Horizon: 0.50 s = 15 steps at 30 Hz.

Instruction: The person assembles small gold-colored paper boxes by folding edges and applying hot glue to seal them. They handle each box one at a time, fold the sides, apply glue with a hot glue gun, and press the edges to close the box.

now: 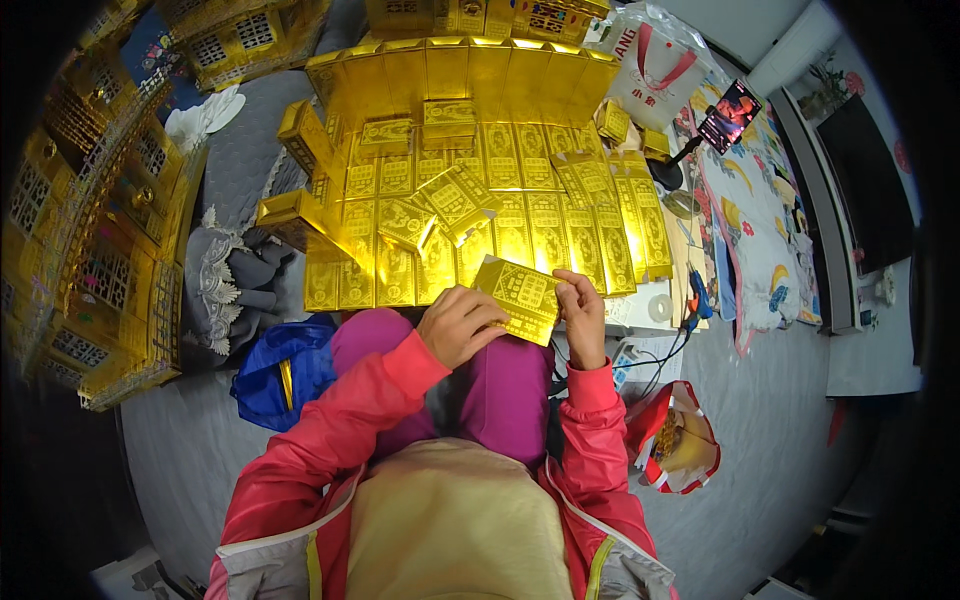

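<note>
Above my lap I hold a gold foil paper sheet (522, 298) with embossed patterns. My left hand (460, 326) is closed on its lower left side, fingers curled over the edge. At its right edge, my right hand (583, 316) pinches it between thumb and fingers. Just beyond lies a wide panel of gold foil rectangles (548, 240) laid edge to edge. Loose gold sheets (456, 200) rest tilted on top of that panel, slightly left of its middle. Small gold box shapes (447, 122) stand farther back on it.
Large gold model buildings (120, 230) with lattice windows fill the left side. A phone (731, 115) stands on a holder at the right, near a hot glue gun (697, 295) and a roll of tape (660, 308). A blue bag (285, 365) and a red-and-white bag (685, 440) sit on the floor.
</note>
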### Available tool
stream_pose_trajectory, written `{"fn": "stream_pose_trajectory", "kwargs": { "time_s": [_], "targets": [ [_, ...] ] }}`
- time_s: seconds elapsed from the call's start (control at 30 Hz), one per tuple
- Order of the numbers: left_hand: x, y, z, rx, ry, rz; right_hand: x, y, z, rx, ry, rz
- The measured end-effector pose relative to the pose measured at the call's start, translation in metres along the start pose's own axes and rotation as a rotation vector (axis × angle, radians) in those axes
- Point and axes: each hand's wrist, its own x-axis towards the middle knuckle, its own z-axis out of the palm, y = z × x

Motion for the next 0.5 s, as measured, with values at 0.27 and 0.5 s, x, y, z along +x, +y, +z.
{"fn": "stream_pose_trajectory", "kwargs": {
  "time_s": [0.27, 0.5],
  "targets": [
    [-0.002, -0.01, -0.003, -0.055, 0.071, -0.111, 0.002, 0.009, 0.002, -0.015, 0.0, 0.002],
    [0.006, -0.029, -0.025, 0.048, 0.171, -0.219, 0.04, -0.005, -0.019, 0.031, 0.167, -0.11]
  ]
}}
